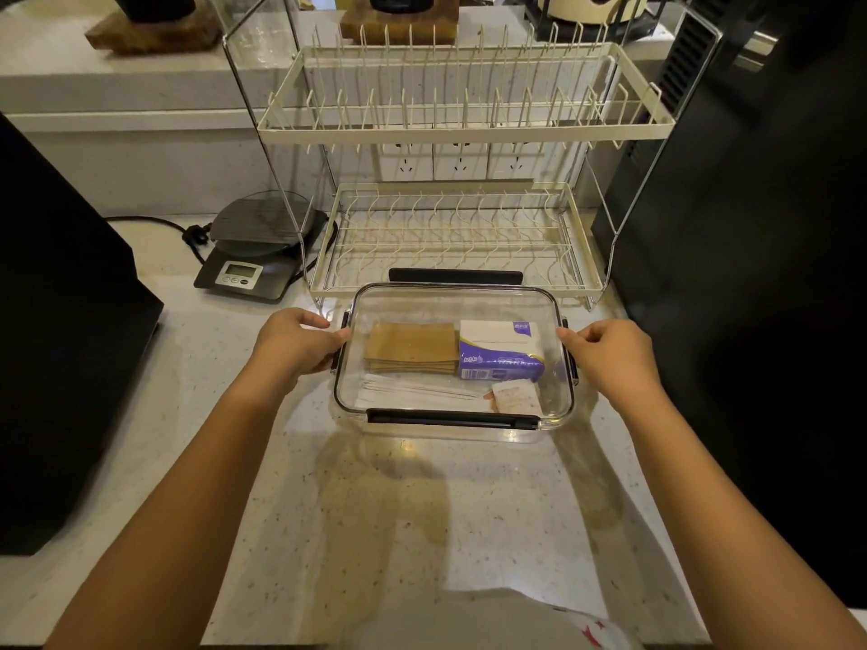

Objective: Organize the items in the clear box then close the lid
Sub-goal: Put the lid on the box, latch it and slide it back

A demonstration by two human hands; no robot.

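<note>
Being gripped at its side latches by the left hand (pixel 300 342) and right hand (pixel 610 351), the clear box (pixel 452 417) looks rigid, light, slippery.

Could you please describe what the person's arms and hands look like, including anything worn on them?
Both arms are bare as far as the picture shows: no sleeves, gloves, watch or bracelets. No rings show on the left hand or the right hand. At the bottom edge, a bit of white clothing with a small red mark shows.
</note>
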